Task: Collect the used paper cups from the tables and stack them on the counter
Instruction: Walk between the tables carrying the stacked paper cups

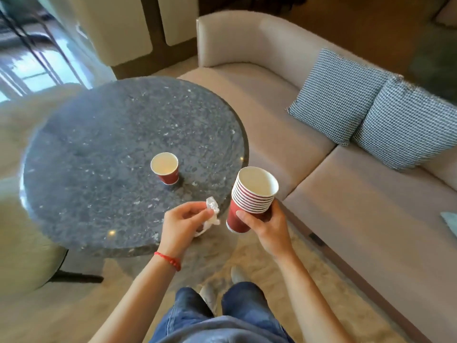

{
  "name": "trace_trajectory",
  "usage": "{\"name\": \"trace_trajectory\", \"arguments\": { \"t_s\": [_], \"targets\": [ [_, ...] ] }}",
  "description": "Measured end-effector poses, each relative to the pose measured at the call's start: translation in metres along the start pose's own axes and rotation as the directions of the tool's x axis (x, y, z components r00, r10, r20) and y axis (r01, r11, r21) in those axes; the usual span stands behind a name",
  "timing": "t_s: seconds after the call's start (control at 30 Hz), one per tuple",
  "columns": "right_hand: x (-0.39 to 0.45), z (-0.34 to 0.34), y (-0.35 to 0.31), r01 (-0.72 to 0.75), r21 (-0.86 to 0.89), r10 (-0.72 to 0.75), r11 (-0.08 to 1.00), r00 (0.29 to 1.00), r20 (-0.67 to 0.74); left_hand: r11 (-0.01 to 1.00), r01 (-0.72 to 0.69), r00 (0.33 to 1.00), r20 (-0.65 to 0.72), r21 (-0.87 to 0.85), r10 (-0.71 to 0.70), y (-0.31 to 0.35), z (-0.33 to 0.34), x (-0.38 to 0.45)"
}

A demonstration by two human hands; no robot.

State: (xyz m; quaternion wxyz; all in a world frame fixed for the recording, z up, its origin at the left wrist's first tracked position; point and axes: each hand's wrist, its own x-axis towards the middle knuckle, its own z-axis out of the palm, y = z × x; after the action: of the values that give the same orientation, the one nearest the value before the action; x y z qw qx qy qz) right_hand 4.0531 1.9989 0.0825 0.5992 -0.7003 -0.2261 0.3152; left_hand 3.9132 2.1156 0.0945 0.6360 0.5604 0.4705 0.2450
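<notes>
My right hand [267, 225] grips a stack of several nested red paper cups [249, 201], white inside, tilted a little and held just off the table's near right edge. A single red paper cup [166, 169] stands upright on the round dark speckled table [99, 149], right of its centre. My left hand [184, 222] pinches a crumpled white tissue [212, 214] over the table's near edge, below and to the right of the single cup.
A beige sofa [333, 194] with two blue-and-white patterned cushions [371, 107] runs along the right. A pale chair [22, 243] stands at the left of the table. My legs and the carpet [272, 280] are below.
</notes>
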Motion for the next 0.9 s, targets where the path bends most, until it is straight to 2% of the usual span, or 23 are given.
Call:
{"name": "trace_trajectory", "arguments": {
  "t_s": [0.1, 0.2, 0.4, 0.57, 0.67, 0.77, 0.9],
  "targets": [
    [0.035, 0.013, -0.002, 0.020, -0.029, -0.016, 0.999, 0.992, 0.127, 0.999, 0.005, 0.991, -0.132, -0.041, -0.010, -0.004, -0.007, 0.014],
    [0.075, 0.029, 0.003, 0.057, -0.050, -0.039, 0.997, 0.952, 0.304, 0.997, -0.004, 0.956, -0.292, -0.078, -0.019, -0.008, -0.011, 0.028],
    [0.141, 0.059, -0.008, 0.112, -0.102, -0.025, 0.988, 0.787, 0.617, 0.982, -0.046, 0.826, -0.560, -0.184, -0.066, -0.006, -0.013, 0.037],
    [0.174, 0.089, -0.010, 0.142, -0.097, -0.034, 0.985, 0.712, 0.701, 0.966, -0.054, 0.718, -0.682, -0.253, -0.138, -0.011, -0.016, 0.039],
    [0.187, 0.107, -0.006, 0.161, -0.103, -0.039, 0.982, 0.698, 0.715, 0.958, -0.033, 0.682, -0.707, -0.285, -0.187, -0.016, -0.021, 0.042],
    [0.197, 0.127, -0.001, 0.167, -0.109, -0.042, 0.980, 0.707, 0.706, 0.952, -0.010, 0.664, -0.714, -0.305, -0.222, -0.020, -0.028, 0.050],
    [0.206, 0.152, 0.005, 0.181, -0.108, -0.059, 0.978, 0.730, 0.681, 0.949, 0.026, 0.676, -0.694, -0.314, -0.248, -0.024, -0.041, 0.064]
  ]
}}
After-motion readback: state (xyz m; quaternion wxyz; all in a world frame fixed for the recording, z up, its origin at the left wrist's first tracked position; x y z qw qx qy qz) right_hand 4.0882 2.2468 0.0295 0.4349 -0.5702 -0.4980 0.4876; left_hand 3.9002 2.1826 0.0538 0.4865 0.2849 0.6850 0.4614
